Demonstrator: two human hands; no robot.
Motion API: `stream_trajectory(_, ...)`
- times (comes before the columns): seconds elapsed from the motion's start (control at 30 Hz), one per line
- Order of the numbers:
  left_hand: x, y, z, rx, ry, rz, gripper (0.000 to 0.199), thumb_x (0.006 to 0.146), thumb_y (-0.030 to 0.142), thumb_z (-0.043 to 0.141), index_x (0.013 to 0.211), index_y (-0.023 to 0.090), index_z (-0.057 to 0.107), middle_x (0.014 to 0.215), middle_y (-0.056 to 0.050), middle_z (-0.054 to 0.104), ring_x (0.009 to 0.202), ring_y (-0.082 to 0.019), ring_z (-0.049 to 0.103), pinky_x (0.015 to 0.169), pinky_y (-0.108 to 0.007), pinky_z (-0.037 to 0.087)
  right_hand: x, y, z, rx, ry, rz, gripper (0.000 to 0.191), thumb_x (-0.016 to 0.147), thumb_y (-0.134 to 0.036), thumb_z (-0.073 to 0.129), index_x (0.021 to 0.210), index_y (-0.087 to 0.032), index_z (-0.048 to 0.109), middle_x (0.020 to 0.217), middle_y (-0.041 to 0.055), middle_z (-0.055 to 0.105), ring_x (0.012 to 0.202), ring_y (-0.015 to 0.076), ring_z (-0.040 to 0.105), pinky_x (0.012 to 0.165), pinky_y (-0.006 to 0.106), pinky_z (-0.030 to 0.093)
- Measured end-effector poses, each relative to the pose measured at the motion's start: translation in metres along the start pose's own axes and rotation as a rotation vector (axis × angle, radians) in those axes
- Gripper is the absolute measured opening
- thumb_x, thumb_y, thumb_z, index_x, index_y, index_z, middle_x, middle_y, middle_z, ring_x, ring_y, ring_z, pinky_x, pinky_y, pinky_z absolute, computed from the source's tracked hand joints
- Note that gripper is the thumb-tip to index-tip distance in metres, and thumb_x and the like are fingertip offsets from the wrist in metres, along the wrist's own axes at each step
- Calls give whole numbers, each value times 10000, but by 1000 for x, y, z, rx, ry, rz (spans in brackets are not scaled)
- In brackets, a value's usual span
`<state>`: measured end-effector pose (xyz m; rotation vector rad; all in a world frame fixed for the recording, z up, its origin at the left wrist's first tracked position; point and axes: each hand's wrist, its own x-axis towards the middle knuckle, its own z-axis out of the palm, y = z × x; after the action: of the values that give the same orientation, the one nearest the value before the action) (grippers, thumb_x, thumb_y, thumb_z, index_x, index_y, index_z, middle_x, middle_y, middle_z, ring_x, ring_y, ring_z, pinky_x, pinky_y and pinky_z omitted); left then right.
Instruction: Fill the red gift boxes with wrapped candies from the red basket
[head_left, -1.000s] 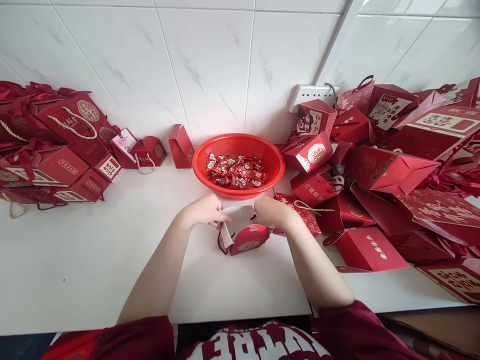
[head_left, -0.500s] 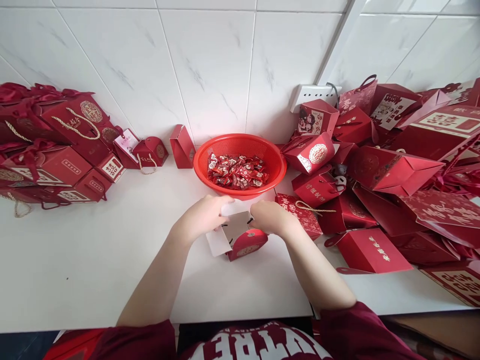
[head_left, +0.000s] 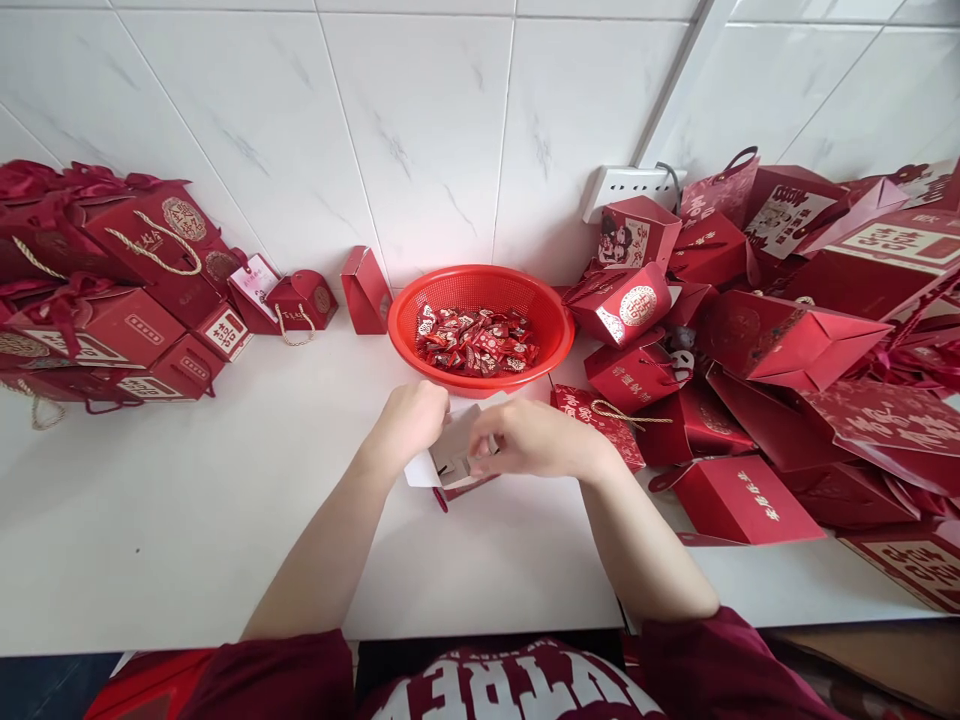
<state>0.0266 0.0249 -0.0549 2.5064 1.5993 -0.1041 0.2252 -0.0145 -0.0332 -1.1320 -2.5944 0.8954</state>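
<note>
A small red gift box with a white inside [head_left: 452, 452] lies tilted on the table in front of me, its top open and its pale flaps spread. My left hand [head_left: 415, 418] is closed on the box's back left edge; the fingertips are hidden behind the knuckles. Over the right side of the box, my right hand [head_left: 525, 438] reaches its bent fingers into the opening, with a gap between thumb and fingers. A dark red cord handle [head_left: 441, 500] pokes out at the front. Just behind stands a red plastic basket [head_left: 559, 345] containing many wrapped sweets [head_left: 480, 342].
Stacked red gift boxes [head_left: 150, 335] fill the left, with a small box [head_left: 304, 300] and a narrow upright box [head_left: 365, 290] nearby. A large pile of red boxes [head_left: 795, 340] covers the right. A power strip [head_left: 630, 188] is on the tiled wall.
My right hand has moved left, from the box's right edge into its opening. The box has turned and tilted, and my left hand has shifted slightly left.
</note>
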Motion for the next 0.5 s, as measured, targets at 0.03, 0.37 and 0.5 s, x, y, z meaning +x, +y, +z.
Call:
stream_trajectory(0.03, 1, -2, 1, -1, 2, -1, 304, 874, 287, 503, 635, 181, 660, 670, -128, 647, 693, -267, 636, 618, -333, 357, 1, 1, 3, 27, -85, -27, 145, 808, -307, 731, 910, -204, 730, 883, -4, 708, 754, 136, 619, 620, 226, 375)
stream_trajectory(0.37, 5, -2, -3, -76, 78, 64, 234, 879, 255, 504, 738, 211, 685, 765, -72, 697, 740, -214, 622, 624, -285, 357, 28, -11, 45, -381, -104, 134, 192, 879, -106, 542, 884, -112, 733, 860, 147, 724, 816, 260, 676, 611, 282, 398)
stream_trajectory(0.5, 1, -2, -8, -111, 131, 87, 182, 882, 218, 500, 826, 210, 673, 902, -46, 721, 774, -193, 625, 644, -278, 367, 26, -17, 46, -376, -89, 133, 193, 887, -88, 526, 894, -107, 718, 864, 149, 724, 827, 260, 681, 629, 283, 408)
